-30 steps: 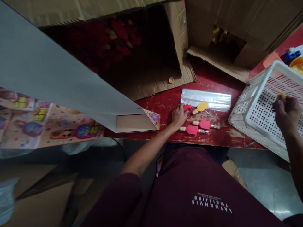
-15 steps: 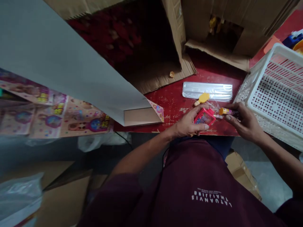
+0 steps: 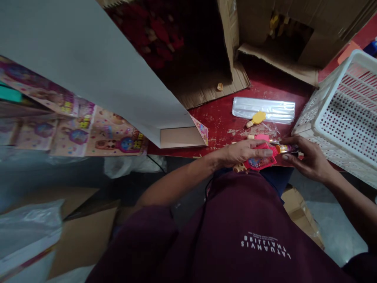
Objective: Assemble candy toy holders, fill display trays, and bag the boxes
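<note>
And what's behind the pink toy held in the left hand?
Just beyond the pink toy, a second pink piece with a pale handle lies on the red table. The left hand hides the tabletop beneath it, so anything there cannot be seen.

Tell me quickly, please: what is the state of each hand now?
Left hand: closed, holding a pink paddle-shaped toy.
Right hand: closed, holding a small tube, its yellow cap toward the toy.

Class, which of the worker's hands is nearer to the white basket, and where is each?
Right. The right hand, holding a tube, is by the left end of the white basket; the left hand, holding a pink toy, is farther left.
</note>
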A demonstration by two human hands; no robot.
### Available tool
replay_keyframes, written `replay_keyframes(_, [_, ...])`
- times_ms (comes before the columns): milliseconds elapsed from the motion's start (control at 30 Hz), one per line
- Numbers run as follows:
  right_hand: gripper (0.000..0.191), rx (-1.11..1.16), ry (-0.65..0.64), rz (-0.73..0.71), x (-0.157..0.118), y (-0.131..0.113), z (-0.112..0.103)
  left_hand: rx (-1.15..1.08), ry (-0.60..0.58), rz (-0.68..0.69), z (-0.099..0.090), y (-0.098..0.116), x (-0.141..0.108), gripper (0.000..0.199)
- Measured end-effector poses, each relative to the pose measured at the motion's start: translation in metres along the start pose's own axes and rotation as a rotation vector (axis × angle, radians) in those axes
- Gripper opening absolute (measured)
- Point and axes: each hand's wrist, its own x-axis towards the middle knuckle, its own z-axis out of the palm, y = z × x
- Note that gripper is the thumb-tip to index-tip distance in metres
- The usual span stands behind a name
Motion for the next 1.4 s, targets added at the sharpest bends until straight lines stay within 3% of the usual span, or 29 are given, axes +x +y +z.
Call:
replay_keyframes(167, [0.029, -0.052, -0.009, -0.089, -0.010, 0.001, 0.003, 0.084, -0.085, -0.085, -0.003, -0.003, 0.001, 0.033])
replay_keyframes(333, [0.030, -0.072, -0.001, -0.201, -0.020, -0.001, 0.013, 0.295, -0.097, 0.034, 0.002, -0.010, -0.001, 0.030])
replay_keyframes(633, [0.033, -0.229, -0.010, -0.308, -0.041, -0.010, 0.030, 0.565, -0.185, 0.093, 0.004, -0.029, -0.008, 0.032])
replay_keyframes(900, [0.031, -0.146, -0.128, -0.324, -0.048, -0.008, 0.036, 0.571, -0.280, 0.044, 0.001, -0.046, -0.006, 0.033])
replay_keyframes(1100, [0.033, -0.112, -0.153, -0.266, -0.061, -0.002, 0.047, 0.628, -0.204, 0.034, 0.007, -0.060, -0.009, 0.035])
replay_keyframes(1267, [0.026, -0.134, -0.207, -0.199, -0.076, -0.004, 0.053, 0.806, -0.186, 0.083, 0.018, -0.070, -0.012, 0.030])
replay_keyframes(1400, [0.020, 0.054, -0.293, -0.125, -0.077, -0.001, 0.057, 0.889, -0.188, 0.041, 0.016, -0.080, -0.010, 0.032])
